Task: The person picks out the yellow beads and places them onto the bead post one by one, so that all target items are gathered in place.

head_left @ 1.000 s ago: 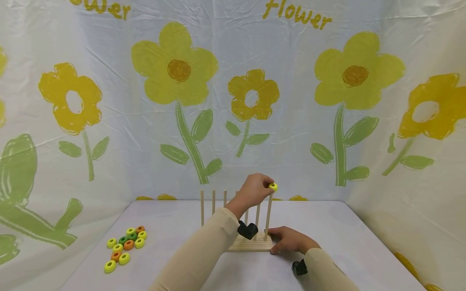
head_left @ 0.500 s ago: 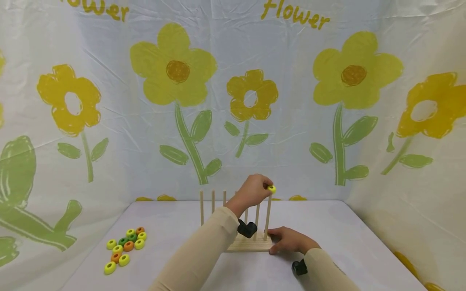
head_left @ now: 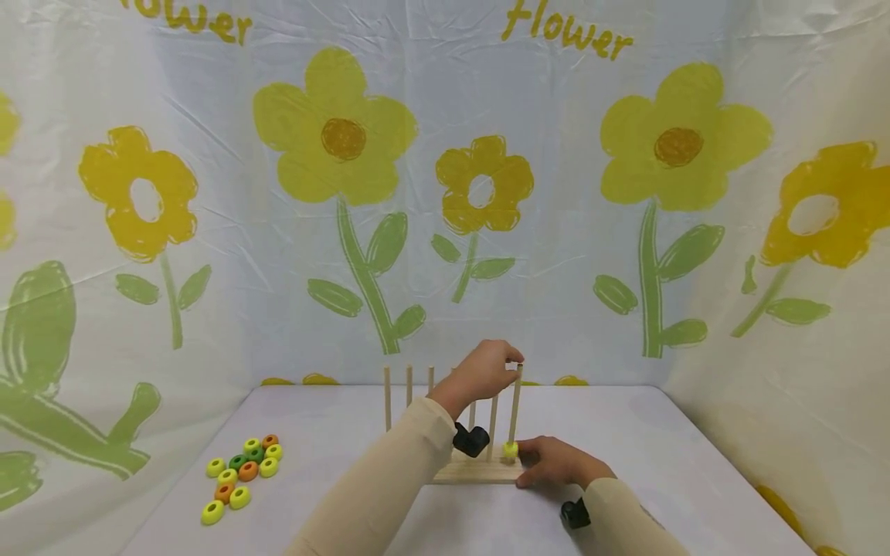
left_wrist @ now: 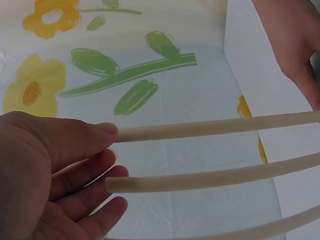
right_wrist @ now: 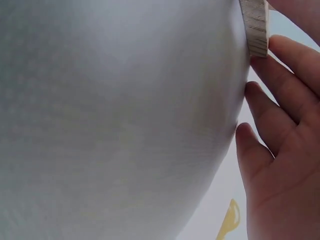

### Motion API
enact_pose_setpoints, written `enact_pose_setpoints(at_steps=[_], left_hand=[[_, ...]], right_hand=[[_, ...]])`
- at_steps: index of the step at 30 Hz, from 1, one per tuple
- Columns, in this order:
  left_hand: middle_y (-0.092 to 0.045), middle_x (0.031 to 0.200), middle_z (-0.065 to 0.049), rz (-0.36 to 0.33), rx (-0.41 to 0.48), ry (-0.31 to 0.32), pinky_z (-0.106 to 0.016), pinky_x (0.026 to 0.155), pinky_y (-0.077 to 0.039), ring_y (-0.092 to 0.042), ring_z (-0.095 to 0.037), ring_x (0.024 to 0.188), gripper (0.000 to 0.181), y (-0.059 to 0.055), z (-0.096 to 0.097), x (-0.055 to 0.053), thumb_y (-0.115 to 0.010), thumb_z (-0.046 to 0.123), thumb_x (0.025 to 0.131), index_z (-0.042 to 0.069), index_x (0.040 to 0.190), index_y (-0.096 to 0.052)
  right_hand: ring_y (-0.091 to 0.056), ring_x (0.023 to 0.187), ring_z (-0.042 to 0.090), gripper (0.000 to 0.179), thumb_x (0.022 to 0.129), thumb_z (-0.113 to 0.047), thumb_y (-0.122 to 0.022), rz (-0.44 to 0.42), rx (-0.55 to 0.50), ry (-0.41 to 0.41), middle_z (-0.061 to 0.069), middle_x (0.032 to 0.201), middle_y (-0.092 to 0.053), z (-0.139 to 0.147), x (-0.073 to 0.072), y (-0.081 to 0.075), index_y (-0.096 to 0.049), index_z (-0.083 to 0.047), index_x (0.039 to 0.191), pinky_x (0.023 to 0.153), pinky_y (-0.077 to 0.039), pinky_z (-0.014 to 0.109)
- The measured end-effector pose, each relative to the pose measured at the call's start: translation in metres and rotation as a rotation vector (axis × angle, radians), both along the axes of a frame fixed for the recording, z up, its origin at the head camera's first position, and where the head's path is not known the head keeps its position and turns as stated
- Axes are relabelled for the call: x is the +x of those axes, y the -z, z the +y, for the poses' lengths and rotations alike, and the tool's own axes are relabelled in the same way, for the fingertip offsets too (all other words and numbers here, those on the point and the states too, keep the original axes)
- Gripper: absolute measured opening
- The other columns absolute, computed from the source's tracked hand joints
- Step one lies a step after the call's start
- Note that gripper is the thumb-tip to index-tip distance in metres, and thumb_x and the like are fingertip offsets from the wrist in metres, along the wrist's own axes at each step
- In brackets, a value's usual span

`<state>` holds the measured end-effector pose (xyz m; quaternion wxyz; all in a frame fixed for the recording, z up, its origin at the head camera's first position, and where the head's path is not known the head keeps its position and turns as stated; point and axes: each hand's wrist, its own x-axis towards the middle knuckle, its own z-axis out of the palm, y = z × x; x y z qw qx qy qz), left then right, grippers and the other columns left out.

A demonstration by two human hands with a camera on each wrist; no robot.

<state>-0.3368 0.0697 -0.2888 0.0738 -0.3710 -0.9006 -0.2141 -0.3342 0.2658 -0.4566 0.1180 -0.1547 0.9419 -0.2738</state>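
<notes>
In the head view, a wooden peg rack with several upright pegs stands on the table. A yellow ring bead, slightly blurred, is around the rightmost peg near its foot. My left hand is at the top of that peg, fingers parted and no bead between them. The left wrist view shows the thumb against the peg's end, other fingers loosely bent. My right hand holds the base's right end between thumb and fingers; in the right wrist view its fingers touch the base's corner.
A loose group of yellow, green and orange ring beads lies on the left of the white table. My left forearm crosses in front of the rack and hides part of it. A flower-printed cloth surrounds the table.
The yellow bead has left my left fingers at the peg's top and dropped down the rightmost peg to near the base. The left fingers have parted; my right hand stays at the base.
</notes>
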Motion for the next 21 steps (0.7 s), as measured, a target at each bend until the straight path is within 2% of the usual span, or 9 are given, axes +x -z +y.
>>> enact_pose_setpoints(at_steps=[9, 13, 21], left_hand=[[-0.063, 0.127, -0.006, 0.021, 0.06, -0.012, -0.034, 0.096, -0.052, -0.06, -0.021, 0.118, 0.03, 0.002, -0.03, 0.01, -0.058, 0.02, 0.098, 0.011, 0.125, -0.066], [-0.063, 0.126, -0.006, 0.016, 0.103, -0.017, -0.037, 0.096, -0.052, -0.06, -0.023, 0.118, 0.029, 0.007, -0.048, 0.014, -0.059, 0.021, 0.097, 0.011, 0.124, -0.066], [-0.063, 0.126, -0.007, 0.054, 0.174, -0.051, -0.043, 0.098, -0.05, -0.059, -0.026, 0.12, 0.031, 0.019, -0.081, 0.022, -0.059, 0.024, 0.097, 0.01, 0.124, -0.066]], right_hand=[[-0.048, 0.132, 0.036, 0.072, 0.075, -0.039, -0.082, -0.005, 0.047, 0.023, 0.009, 0.137, -0.058, 0.001, -0.002, 0.002, -0.056, -0.015, 0.138, 0.108, -0.036, 0.06], [-0.046, 0.134, 0.036, 0.072, 0.073, -0.039, -0.083, -0.024, 0.036, 0.051, 0.01, 0.139, -0.056, 0.001, -0.002, 0.003, -0.057, -0.016, 0.137, 0.108, -0.034, 0.06], [-0.046, 0.133, 0.036, 0.073, 0.072, -0.041, -0.083, -0.034, 0.041, 0.071, 0.01, 0.138, -0.057, -0.001, -0.002, 0.003, -0.058, -0.017, 0.136, 0.108, -0.035, 0.06]])
